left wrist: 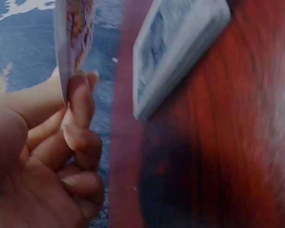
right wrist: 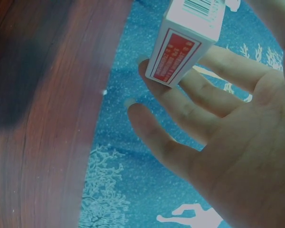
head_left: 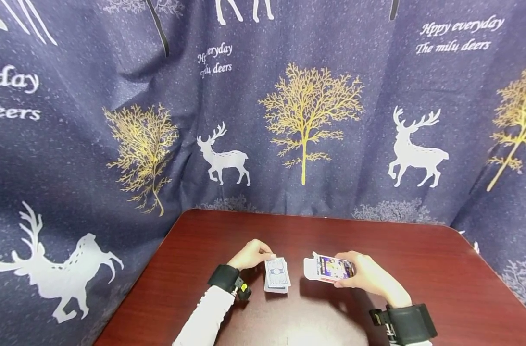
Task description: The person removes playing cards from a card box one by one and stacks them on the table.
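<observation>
My left hand [head_left: 253, 254] pinches a playing card [head_left: 277, 272] by one end, between thumb and fingers. In the head view its blue-patterned back overlaps the deck of cards [head_left: 276, 290]; the left wrist view shows its colourful face [left wrist: 80, 33]. The deck [left wrist: 180, 52] sits stacked on the table with blue backs up. To the right, my right hand [head_left: 361, 271] grips a card box [head_left: 335, 268] with a purple printed front. The box's white end flap [head_left: 309, 269] stands open towards the deck. A red label and a barcode show on the box's other end [right wrist: 175, 54] in the right wrist view.
Both hands work over a glossy reddish-brown table [head_left: 332, 230]. A dark blue curtain [head_left: 254, 96] with deer and trees hangs behind its far edge. Black bands [head_left: 412, 323] with small cameras sit on both wrists.
</observation>
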`<move>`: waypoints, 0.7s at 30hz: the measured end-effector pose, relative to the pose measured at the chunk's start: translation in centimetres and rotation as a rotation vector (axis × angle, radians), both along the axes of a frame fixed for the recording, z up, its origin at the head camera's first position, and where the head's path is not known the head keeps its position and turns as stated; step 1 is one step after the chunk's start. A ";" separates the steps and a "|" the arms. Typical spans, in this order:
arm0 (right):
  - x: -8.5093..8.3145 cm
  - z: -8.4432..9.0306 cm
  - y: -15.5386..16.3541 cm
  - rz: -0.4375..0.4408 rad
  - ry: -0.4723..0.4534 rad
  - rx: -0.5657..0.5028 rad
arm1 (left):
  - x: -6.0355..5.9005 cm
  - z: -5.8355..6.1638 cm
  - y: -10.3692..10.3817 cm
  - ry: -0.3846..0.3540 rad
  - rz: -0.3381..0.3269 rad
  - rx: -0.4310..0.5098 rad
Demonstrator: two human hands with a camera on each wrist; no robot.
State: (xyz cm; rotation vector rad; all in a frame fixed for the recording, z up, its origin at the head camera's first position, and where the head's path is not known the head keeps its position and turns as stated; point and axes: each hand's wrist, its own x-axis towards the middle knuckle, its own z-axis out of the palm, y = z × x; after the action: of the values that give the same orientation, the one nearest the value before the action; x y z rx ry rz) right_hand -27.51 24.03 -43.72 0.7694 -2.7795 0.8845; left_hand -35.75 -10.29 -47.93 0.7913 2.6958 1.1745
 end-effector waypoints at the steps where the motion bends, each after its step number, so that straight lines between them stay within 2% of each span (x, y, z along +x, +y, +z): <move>1: 0.0 0.0 0.0 -0.003 0.000 0.002 | -0.3 0.0 0.1 0.015 -0.021 -0.023; 4: -0.1 0.1 0.1 -0.004 0.004 0.008 | -1.1 -0.2 0.3 0.033 -0.057 -0.079; 7: -0.1 0.2 0.1 0.002 0.003 0.014 | -1.3 -0.4 0.5 0.035 -0.069 -0.099; 10: 0.0 0.2 0.1 0.000 -0.008 0.015 | -1.3 -0.6 0.8 0.049 -0.060 -0.100; 17: -0.2 0.1 0.1 0.007 -0.010 0.016 | -1.1 -0.8 1.3 0.140 -0.023 -0.097; 21: -0.3 -0.1 0.0 0.014 -0.022 0.012 | -1.3 -0.9 1.3 0.140 -0.021 -0.105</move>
State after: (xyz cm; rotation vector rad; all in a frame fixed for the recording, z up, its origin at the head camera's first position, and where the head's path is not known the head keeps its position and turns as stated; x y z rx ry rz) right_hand -27.76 24.04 -43.77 0.7860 -2.8041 0.8850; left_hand -37.03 -8.95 -48.84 0.9157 2.8263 0.9990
